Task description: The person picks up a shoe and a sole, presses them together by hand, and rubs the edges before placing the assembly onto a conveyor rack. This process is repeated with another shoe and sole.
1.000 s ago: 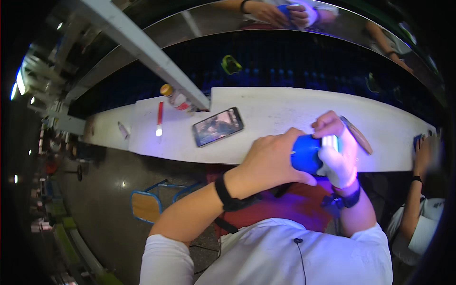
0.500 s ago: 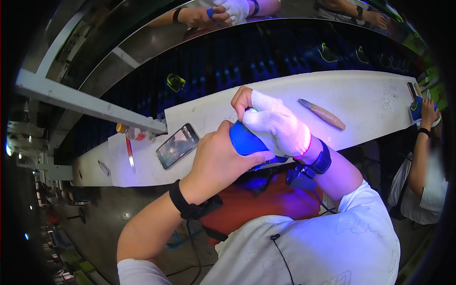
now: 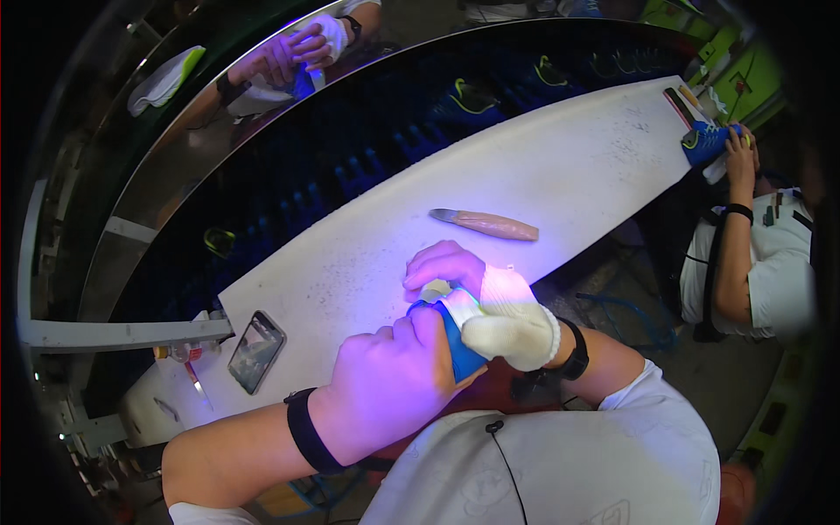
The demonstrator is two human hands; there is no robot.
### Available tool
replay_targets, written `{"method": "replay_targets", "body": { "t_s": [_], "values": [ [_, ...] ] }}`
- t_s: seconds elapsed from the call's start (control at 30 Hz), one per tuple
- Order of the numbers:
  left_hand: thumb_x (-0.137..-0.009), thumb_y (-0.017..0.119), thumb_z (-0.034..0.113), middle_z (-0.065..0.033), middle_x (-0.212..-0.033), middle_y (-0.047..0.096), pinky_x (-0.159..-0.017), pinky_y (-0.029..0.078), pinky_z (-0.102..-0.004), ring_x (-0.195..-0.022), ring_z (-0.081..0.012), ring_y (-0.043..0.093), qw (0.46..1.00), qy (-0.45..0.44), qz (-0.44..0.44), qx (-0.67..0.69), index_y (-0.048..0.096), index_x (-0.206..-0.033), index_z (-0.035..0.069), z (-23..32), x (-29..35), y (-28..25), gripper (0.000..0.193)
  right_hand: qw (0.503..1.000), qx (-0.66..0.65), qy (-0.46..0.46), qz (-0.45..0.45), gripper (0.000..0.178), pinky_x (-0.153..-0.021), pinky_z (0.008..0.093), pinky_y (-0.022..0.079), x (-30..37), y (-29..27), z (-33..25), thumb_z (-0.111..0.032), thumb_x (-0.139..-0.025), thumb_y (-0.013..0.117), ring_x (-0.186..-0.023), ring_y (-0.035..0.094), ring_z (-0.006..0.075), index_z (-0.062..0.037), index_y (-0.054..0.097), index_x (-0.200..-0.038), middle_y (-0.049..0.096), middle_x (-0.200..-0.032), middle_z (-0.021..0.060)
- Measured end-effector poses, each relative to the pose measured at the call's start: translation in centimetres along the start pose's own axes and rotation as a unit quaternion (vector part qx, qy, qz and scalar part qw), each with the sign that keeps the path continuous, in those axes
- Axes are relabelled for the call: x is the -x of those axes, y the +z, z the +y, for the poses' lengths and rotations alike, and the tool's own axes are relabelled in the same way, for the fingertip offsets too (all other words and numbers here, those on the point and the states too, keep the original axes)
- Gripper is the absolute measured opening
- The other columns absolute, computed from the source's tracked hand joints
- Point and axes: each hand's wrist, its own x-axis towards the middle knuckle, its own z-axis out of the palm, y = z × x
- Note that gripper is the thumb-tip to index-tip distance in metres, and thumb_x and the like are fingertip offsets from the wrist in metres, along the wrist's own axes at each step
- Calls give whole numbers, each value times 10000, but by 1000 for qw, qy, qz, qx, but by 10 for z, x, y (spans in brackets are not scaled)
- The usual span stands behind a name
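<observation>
Close over the near edge of the bench, both hands hold a blue shoe (image 3: 467,356), partly hidden by the fingers; a pale white part of it shows at its top. My left hand (image 3: 385,381), bare with a black wristband, is wrapped over its left side. My right hand (image 3: 503,302) wears a white knit glove with bare fingertips; its fingers curl over the top and its thumb presses the right side. A brush (image 3: 486,225) with a wrapped tan handle lies on the bench beyond the right hand.
On the white bench (image 3: 577,157), a phone (image 3: 256,352) lies left, near a knife (image 3: 199,386) and a bottle (image 3: 179,352) by a metal post (image 3: 122,332). Dark shoes (image 3: 468,98) sit on the dark rack behind. At right, a co-worker's hand (image 3: 742,164) holds a blue shoe (image 3: 703,143).
The view has swung, so the bench sits differently in it. The shoe has been turned between my hands, baring a white part. My right fingers now lie over its top.
</observation>
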Motion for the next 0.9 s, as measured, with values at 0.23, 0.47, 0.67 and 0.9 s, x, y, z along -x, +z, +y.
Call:
{"method": "replay_targets", "body": {
  "t_s": [0.23,0.47,0.67,0.9],
  "values": [
    [-920,789,391,-177,-998,637,-626,575,-319,-916,-259,701,982,177,18,-58,629,-1104,-13,-32,43,-7,472,971,216,-51,-87,625,-1152,565,466,40,35,-44,-192,-888,750,-1357,586,490,36,551,-1435,575,-1487,301],
    [-753,983,320,-280,-1703,206,-1215,403,-484,-1542,-393,365,858,-167,42,484,421,-1475,60,-11,136,37,951,914,393,8,-99,1014,-1164,559,445,48,44,22,-611,-780,834,-1381,571,475,62,531,-1476,599,-1469,278],
    [-811,912,105,-245,-1666,357,-1197,425,-432,-1480,-293,457,726,-363,179,556,531,-1334,40,11,152,59,651,914,379,-23,-141,965,-1060,520,501,35,67,40,-620,-704,853,-1195,667,408,29,637,-1385,687,-1322,221],
    [-837,890,69,-230,-1612,473,-1155,444,-406,-1414,-263,533,700,-413,253,525,604,-1230,36,20,153,69,488,927,338,1,-162,837,-1072,501,510,37,52,41,-466,-674,928,-1204,676,402,-18,701,-1344,697,-1361,212]
  ]
}}
